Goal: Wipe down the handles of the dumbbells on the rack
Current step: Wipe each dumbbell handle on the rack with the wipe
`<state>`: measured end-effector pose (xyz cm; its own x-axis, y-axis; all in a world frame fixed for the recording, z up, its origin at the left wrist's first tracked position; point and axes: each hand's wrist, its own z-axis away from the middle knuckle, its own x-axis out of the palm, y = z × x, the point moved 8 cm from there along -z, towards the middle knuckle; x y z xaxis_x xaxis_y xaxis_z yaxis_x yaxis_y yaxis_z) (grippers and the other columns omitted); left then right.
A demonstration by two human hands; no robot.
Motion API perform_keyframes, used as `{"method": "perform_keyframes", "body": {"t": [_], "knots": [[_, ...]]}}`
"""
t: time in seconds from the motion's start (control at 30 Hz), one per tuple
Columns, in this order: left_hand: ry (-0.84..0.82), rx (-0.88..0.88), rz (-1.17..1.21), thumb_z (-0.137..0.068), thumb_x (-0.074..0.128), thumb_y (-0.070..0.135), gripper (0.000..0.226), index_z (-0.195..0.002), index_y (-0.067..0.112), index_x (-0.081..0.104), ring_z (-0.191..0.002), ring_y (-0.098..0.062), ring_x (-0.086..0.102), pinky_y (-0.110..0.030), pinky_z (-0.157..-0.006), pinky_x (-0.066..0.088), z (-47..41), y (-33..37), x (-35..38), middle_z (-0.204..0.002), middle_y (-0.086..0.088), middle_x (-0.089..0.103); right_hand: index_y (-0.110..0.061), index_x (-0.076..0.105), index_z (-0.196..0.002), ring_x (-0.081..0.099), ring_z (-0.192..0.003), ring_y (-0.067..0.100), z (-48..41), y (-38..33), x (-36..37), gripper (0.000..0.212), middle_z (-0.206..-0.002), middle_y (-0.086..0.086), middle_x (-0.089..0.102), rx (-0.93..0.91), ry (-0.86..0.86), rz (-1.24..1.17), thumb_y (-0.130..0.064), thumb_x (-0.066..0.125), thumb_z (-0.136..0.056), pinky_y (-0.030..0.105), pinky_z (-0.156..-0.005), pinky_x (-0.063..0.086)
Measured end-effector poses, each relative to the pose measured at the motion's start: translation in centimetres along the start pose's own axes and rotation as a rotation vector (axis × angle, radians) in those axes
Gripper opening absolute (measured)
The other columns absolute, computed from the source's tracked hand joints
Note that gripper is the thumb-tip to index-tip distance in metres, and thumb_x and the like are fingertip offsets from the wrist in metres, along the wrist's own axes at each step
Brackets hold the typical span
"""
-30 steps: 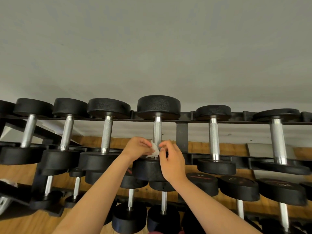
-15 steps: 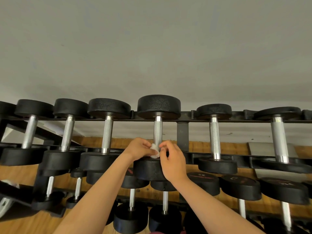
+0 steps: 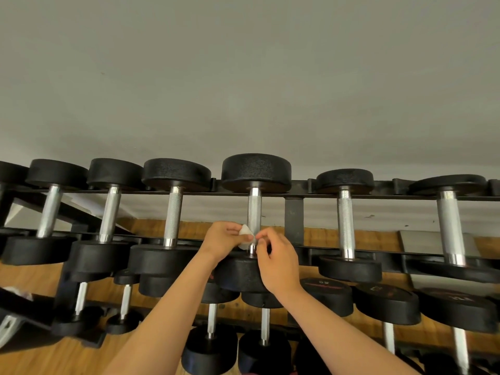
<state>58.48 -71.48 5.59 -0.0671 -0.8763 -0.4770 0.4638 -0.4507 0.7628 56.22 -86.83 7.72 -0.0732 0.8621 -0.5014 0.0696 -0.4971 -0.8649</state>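
A black rack (image 3: 293, 220) carries a top row of black dumbbells with silver knurled handles. At the middle dumbbell, a small white wipe (image 3: 245, 233) sits against the lower end of the handle (image 3: 254, 209). My left hand (image 3: 221, 240) pinches the wipe from the left side. My right hand (image 3: 276, 262) pinches its other edge from the right, in front of the near weight head (image 3: 238, 274). Part of the wipe is hidden behind my fingers.
Neighbouring dumbbell handles stand close on both sides, one on the left (image 3: 173, 215) and one on the right (image 3: 345, 226). Lower rows of dumbbells (image 3: 387, 304) sit beneath my forearms. A grey wall (image 3: 243, 77) rises behind the rack, above a wooden floor (image 3: 40, 358).
Both hands stay at the lower end of the middle handle with the wipe. Only the view has shifted slightly.
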Motion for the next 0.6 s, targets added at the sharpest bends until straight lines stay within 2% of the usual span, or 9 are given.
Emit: {"method": "perform_keyframes", "body": {"t": [0.2, 0.37, 0.5, 0.6], "knots": [[0.033, -0.035, -0.024, -0.079, 0.080, 0.020, 0.015, -0.090, 0.012, 0.076, -0.090, -0.015, 0.068, -0.036, -0.092, 0.053, -0.9, -0.4, -0.5, -0.088, -0.002, 0.074, -0.023, 0.060, -0.082, 0.055, -0.073, 0.007, -0.1, 0.1, 0.2, 0.017, -0.074, -0.009, 0.060, -0.027, -0.016, 0.006, -0.023, 0.049, -0.095, 0.024, -0.064, 0.047], [-0.057, -0.008, 0.041, -0.080, 0.078, 0.023, 0.020, -0.095, 0.010, 0.075, -0.094, -0.021, 0.070, -0.038, -0.093, 0.055, -1.2, 1.0, 0.2, -0.093, -0.007, 0.075, -0.022, 0.061, -0.083, 0.055, -0.071, 0.007, 0.0, 0.1, 0.3, 0.018, -0.073, -0.010, 0.059, -0.023, -0.032, -0.004, -0.022, 0.049, -0.096, 0.021, -0.063, 0.044], [0.030, -0.031, 0.021, -0.081, 0.078, 0.020, 0.019, -0.096, 0.009, 0.075, -0.092, -0.019, 0.069, -0.039, -0.093, 0.055, -1.2, -0.2, -0.5, -0.092, -0.005, 0.074, -0.021, 0.062, -0.083, 0.055, -0.072, 0.006, -0.1, 0.3, 0.4, 0.018, -0.074, -0.010, 0.060, -0.020, -0.033, -0.002, -0.021, 0.050, -0.096, 0.018, -0.063, 0.044], [-0.004, -0.003, 0.031, -0.082, 0.077, 0.020, 0.015, -0.090, 0.009, 0.073, -0.083, -0.013, 0.064, -0.025, -0.078, 0.053, -1.4, 1.0, -0.2, -0.085, -0.001, 0.070, -0.022, 0.061, -0.081, 0.055, -0.070, 0.006, -0.1, 0.3, 0.4, 0.019, -0.072, -0.010, 0.059, -0.023, -0.025, -0.001, -0.020, 0.051, -0.096, 0.015, -0.061, 0.041]]}}
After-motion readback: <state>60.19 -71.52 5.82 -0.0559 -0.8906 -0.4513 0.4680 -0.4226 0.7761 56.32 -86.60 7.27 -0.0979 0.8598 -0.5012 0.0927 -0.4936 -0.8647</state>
